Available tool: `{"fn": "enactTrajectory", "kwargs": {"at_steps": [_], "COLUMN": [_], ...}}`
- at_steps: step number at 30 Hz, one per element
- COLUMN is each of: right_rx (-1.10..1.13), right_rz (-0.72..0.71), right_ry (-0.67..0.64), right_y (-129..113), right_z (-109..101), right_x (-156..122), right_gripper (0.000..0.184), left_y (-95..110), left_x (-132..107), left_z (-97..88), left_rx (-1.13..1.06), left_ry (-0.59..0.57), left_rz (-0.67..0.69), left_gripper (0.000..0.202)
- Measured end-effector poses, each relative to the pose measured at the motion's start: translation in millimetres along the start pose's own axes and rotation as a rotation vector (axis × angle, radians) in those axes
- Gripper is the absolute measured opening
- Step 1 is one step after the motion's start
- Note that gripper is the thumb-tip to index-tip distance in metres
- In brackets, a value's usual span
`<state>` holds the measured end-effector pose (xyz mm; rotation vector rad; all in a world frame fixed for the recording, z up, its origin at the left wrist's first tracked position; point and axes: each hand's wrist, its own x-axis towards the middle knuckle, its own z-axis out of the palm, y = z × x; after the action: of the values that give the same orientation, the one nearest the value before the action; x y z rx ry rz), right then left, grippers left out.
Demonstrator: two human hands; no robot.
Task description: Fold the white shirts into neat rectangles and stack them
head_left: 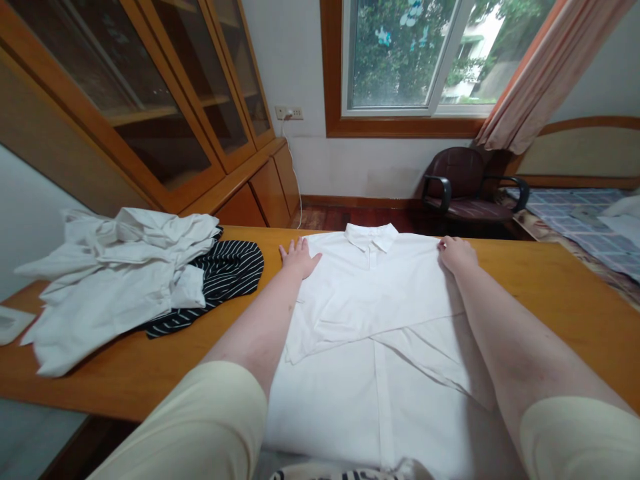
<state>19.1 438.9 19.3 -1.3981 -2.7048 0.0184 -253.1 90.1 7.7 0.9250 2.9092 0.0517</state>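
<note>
A white collared shirt (375,300) lies spread on the wooden table, its collar at the far edge and its body reaching toward me. A sleeve is laid across its front, with folds over the lower right part. My left hand (301,257) rests flat at the shirt's left shoulder, fingers spread, partly on the tabletop. At the opposite shoulder, my right hand (458,254) has its fingers curled together on the cloth edge. Its fingertips pinch the fabric there.
To the left, crumpled white clothes (125,267) lie over a black striped garment (233,267) on the table (540,300). A white object (14,325) sits at the far left. Beyond stand a glass-door cabinet (240,173), an armchair (457,173) and a bed (575,207).
</note>
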Motion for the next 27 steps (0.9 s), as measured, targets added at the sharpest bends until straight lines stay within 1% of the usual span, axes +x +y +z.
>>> {"fn": "enactTrajectory", "kwargs": {"at_steps": [5,8,10,12,13,15,16,18,20,23,27], "right_rx": [-0.016,-0.054,-0.101,-0.113,-0.096,-0.049,-0.028,-0.002,0.006,0.004,-0.002], "right_rz": [0.042,0.058,-0.012,-0.134,-0.194,-0.270,-0.282,-0.289,-0.265,-0.173,-0.097], "right_ry": [0.000,0.016,0.089,0.140,0.120,-0.004,-0.064,-0.131,-0.148,-0.151,-0.156], "right_y": [2,-5,-14,-25,-30,-35,-35,-28,-17,-3,0], "right_z": [-2,-6,-8,-6,-3,4,8,14,17,16,15], "right_x": [2,-3,-11,-22,-29,-41,-45,-50,-48,-37,-27], "right_gripper": [0.041,0.043,0.045,0.051,0.056,0.062,0.064,0.067,0.072,0.078,0.082], "left_y": [1,1,0,0,-1,-1,-1,-1,-1,-1,-2], "left_x": [-2,-2,-2,-1,-1,-1,-1,-2,-3,-4,-2], "left_z": [-1.3,-1.0,0.5,2.4,3.2,4.2,4.2,3.7,2.9,2.4,4.1], "left_rx": [-0.003,0.003,0.011,0.019,0.021,0.020,0.019,0.018,0.019,0.017,0.004], "left_ry": [0.007,0.021,0.035,0.054,0.060,0.065,0.066,0.070,0.078,0.079,0.073], "left_rz": [-0.008,-0.011,-0.006,0.002,0.005,0.009,0.009,0.010,0.010,0.009,0.006], "left_gripper": [0.084,0.082,0.083,0.083,0.083,0.082,0.082,0.081,0.079,0.079,0.079]}}
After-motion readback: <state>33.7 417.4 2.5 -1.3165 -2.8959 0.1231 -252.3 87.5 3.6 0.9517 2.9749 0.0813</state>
